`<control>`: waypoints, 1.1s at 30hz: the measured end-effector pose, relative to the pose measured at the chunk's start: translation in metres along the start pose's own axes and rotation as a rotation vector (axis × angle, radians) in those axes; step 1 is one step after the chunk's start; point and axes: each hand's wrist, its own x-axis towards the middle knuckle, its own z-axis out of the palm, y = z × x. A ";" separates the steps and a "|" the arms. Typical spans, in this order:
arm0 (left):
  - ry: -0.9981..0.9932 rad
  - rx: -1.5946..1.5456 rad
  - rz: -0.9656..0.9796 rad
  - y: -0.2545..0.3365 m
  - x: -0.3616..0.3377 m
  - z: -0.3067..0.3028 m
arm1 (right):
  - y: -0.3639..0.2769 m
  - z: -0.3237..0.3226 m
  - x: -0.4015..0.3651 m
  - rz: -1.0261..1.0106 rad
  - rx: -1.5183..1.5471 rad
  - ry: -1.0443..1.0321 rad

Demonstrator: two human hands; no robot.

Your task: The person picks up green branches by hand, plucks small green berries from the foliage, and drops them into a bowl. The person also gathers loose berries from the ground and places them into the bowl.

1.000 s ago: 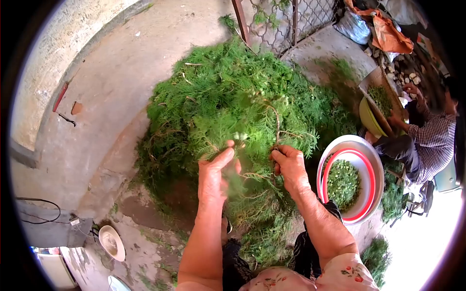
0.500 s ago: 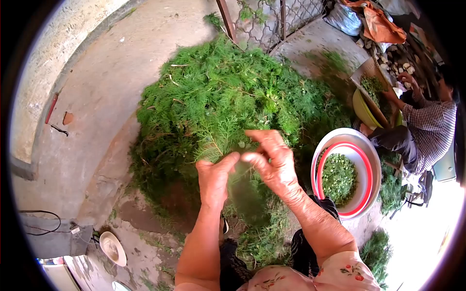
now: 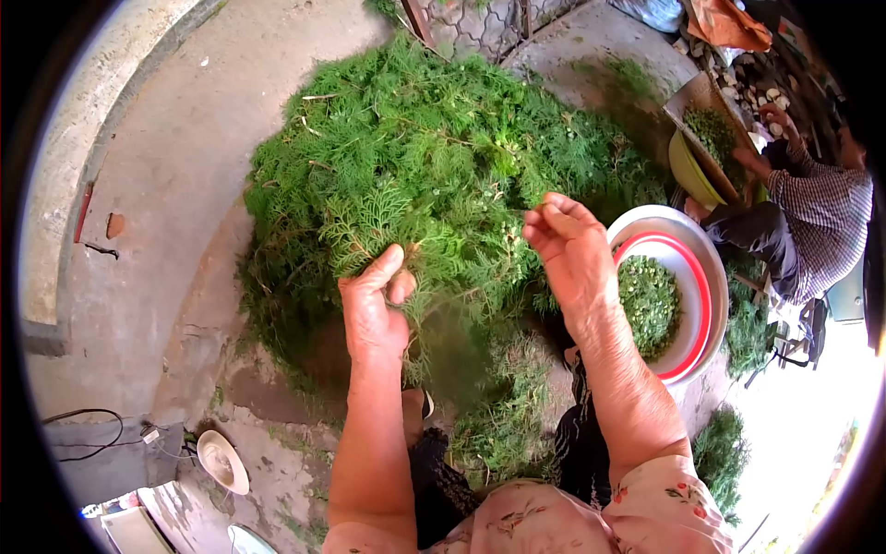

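Note:
A leafy conifer sprig (image 3: 371, 222) is gripped in my left hand (image 3: 377, 314), thumb and fingers closed around its stem. My right hand (image 3: 577, 258) is apart from it to the right, fingertips pinched together; whatever they hold is too small to make out. Both hands are over the near side of a big heap of green conifer branches (image 3: 388, 120). Close to my right wrist is a white bowl with a red rim (image 3: 706, 305), set inside a wide metal basin (image 3: 639, 222). Small green cones or clippings (image 3: 649, 309) fill its bottom.
At the right a seated person (image 3: 817, 217) handles a woven tray (image 3: 703, 102) of green pieces over a yellow-green basin (image 3: 688, 171). A red-handled tool (image 3: 84, 212) lies on the concrete at left. A pale hat (image 3: 222, 462) lies at lower left.
My hands have drawn apart: the right moved to the right and up toward the bowl, the left slightly left with the sprig. The view has shifted a little.

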 end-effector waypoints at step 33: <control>-0.203 -0.041 -0.034 -0.001 -0.017 0.017 | 0.102 -0.045 -0.001 0.006 -1.177 -0.905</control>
